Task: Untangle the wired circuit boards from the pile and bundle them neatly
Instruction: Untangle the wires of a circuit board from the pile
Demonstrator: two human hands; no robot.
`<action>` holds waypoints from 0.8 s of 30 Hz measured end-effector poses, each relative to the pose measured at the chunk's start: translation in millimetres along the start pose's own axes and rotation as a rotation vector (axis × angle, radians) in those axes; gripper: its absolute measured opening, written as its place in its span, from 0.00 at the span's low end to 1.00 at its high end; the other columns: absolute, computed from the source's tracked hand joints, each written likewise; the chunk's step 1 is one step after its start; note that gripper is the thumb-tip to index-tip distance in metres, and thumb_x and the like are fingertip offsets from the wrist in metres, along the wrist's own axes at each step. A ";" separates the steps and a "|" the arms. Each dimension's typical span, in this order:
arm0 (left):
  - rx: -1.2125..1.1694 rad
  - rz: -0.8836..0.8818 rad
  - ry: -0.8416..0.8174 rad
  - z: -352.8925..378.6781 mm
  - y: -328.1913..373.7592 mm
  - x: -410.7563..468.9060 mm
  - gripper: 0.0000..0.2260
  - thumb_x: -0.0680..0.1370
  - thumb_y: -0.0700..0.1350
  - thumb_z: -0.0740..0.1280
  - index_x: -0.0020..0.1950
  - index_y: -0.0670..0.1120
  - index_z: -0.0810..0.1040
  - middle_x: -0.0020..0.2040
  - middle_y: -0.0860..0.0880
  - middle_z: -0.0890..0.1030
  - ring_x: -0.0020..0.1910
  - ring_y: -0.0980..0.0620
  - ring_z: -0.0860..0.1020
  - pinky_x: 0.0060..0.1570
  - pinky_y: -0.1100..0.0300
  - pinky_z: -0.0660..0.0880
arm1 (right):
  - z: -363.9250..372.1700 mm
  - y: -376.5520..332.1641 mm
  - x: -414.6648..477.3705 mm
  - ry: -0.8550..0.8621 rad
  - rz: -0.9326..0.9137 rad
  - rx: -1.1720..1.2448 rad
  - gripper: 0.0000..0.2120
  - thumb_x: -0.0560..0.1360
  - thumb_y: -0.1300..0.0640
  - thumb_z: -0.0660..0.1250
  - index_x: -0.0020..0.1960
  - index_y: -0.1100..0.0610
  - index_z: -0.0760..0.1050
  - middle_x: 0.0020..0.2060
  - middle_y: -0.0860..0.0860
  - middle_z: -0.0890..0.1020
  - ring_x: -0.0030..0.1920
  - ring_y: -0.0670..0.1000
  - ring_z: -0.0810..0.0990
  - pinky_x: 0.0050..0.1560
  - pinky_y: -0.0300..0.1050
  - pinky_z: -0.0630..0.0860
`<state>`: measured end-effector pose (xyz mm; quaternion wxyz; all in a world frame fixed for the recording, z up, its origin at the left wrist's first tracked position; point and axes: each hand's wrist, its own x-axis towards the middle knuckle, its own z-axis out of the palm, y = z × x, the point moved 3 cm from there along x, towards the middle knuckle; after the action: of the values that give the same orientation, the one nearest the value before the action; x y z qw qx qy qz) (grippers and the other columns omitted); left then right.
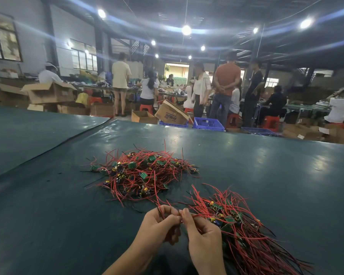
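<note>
With the left grip (159,222) and right grip (204,235) both pinching red wires (197,215) at lower centre, between the pile (141,173) at mid-frame and the bundle (246,235) at lower right on the desk (266,155), we should pull slowly so that no board snags.

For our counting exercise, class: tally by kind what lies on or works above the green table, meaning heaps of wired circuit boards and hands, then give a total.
Tangled pile of wired boards: 1
Straightened bundle of wired boards: 1
Hands, left hand and right hand, both pinching red wires: 2
Total: 4
</note>
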<state>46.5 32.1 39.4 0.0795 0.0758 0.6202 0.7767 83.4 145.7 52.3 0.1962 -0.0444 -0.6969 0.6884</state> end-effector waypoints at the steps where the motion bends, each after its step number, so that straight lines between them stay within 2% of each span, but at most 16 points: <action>1: 0.001 0.009 0.008 -0.8 0.8 0.2 0.05 0.76 0.31 0.63 0.41 0.37 0.74 0.25 0.43 0.73 0.20 0.50 0.70 0.22 0.62 0.68 | -0.1 0.8 0.4 0.004 0.007 0.017 0.16 0.75 0.59 0.70 0.30 0.49 0.84 0.29 0.52 0.84 0.30 0.41 0.80 0.34 0.30 0.74; 4: 0.010 0.008 0.004 -1.8 1.2 -1.0 0.06 0.76 0.30 0.62 0.42 0.38 0.75 0.24 0.43 0.72 0.20 0.51 0.69 0.21 0.63 0.66 | -0.9 4.3 1.3 0.020 0.016 0.051 0.16 0.75 0.59 0.70 0.31 0.49 0.85 0.32 0.52 0.85 0.34 0.44 0.83 0.37 0.30 0.75; 7: 0.016 -0.014 -0.047 -0.5 1.5 -3.1 0.09 0.75 0.30 0.62 0.37 0.39 0.75 0.24 0.44 0.71 0.20 0.51 0.68 0.21 0.64 0.65 | 0.3 3.7 0.5 0.001 0.007 0.057 0.15 0.77 0.60 0.67 0.33 0.50 0.85 0.34 0.49 0.86 0.38 0.43 0.84 0.39 0.29 0.75; 9: 0.002 -0.032 -0.095 1.6 3.3 -4.6 0.07 0.74 0.32 0.64 0.36 0.38 0.75 0.24 0.45 0.70 0.20 0.51 0.68 0.21 0.64 0.65 | 1.4 2.9 0.0 -0.025 0.031 0.097 0.15 0.77 0.60 0.66 0.35 0.52 0.85 0.35 0.51 0.86 0.39 0.45 0.85 0.40 0.30 0.76; 11: -0.003 -0.038 -0.153 4.2 5.6 -6.3 0.07 0.73 0.37 0.70 0.36 0.38 0.77 0.24 0.44 0.70 0.20 0.51 0.67 0.22 0.64 0.65 | 1.2 2.3 0.0 -0.042 0.053 0.133 0.15 0.77 0.60 0.65 0.36 0.53 0.86 0.36 0.52 0.86 0.40 0.47 0.85 0.41 0.32 0.77; 13: 0.021 -0.022 -0.218 6.0 7.8 -8.7 0.10 0.72 0.46 0.70 0.34 0.42 0.78 0.24 0.45 0.71 0.21 0.51 0.68 0.24 0.62 0.63 | 0.8 1.9 0.3 -0.060 0.069 0.160 0.15 0.78 0.59 0.65 0.37 0.54 0.86 0.37 0.53 0.86 0.41 0.48 0.85 0.41 0.33 0.79; 15: 0.043 0.003 -0.260 6.4 9.4 -9.8 0.13 0.72 0.50 0.71 0.34 0.43 0.77 0.24 0.46 0.72 0.22 0.52 0.68 0.25 0.60 0.63 | 0.6 2.3 0.6 -0.069 0.087 0.185 0.14 0.78 0.59 0.65 0.38 0.54 0.86 0.37 0.54 0.87 0.42 0.49 0.86 0.42 0.36 0.80; 18: 0.061 0.061 -0.301 7.5 12.2 -11.2 0.10 0.73 0.47 0.69 0.33 0.46 0.80 0.26 0.46 0.74 0.22 0.52 0.70 0.25 0.61 0.65 | 0.1 2.8 1.2 -0.075 0.103 0.186 0.14 0.78 0.57 0.65 0.37 0.53 0.86 0.36 0.55 0.86 0.41 0.51 0.86 0.41 0.37 0.80; 21: 0.078 0.101 -0.270 7.5 13.6 -10.0 0.12 0.71 0.44 0.68 0.27 0.47 0.78 0.34 0.39 0.77 0.22 0.53 0.69 0.26 0.62 0.66 | -0.7 3.2 2.4 -0.094 0.127 0.191 0.16 0.78 0.56 0.64 0.37 0.54 0.86 0.35 0.57 0.86 0.39 0.54 0.85 0.39 0.40 0.79; 22: 0.094 0.119 -0.252 6.9 14.2 -9.7 0.11 0.70 0.45 0.68 0.27 0.47 0.77 0.33 0.39 0.76 0.22 0.52 0.68 0.26 0.61 0.66 | -1.3 3.5 3.4 -0.096 0.135 0.192 0.16 0.79 0.56 0.64 0.37 0.55 0.86 0.34 0.57 0.85 0.38 0.54 0.85 0.38 0.40 0.79; 24: 0.134 0.157 -0.242 7.1 15.2 -9.7 0.11 0.67 0.50 0.70 0.27 0.47 0.77 0.26 0.44 0.74 0.22 0.52 0.68 0.26 0.60 0.65 | -4.0 5.0 6.4 -0.070 0.143 0.182 0.16 0.79 0.56 0.64 0.37 0.55 0.86 0.28 0.56 0.83 0.30 0.51 0.82 0.31 0.37 0.76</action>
<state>57.0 33.4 55.6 0.0876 0.2222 0.6486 0.7227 77.8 151.8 48.7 0.1254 -0.0521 -0.6328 0.7623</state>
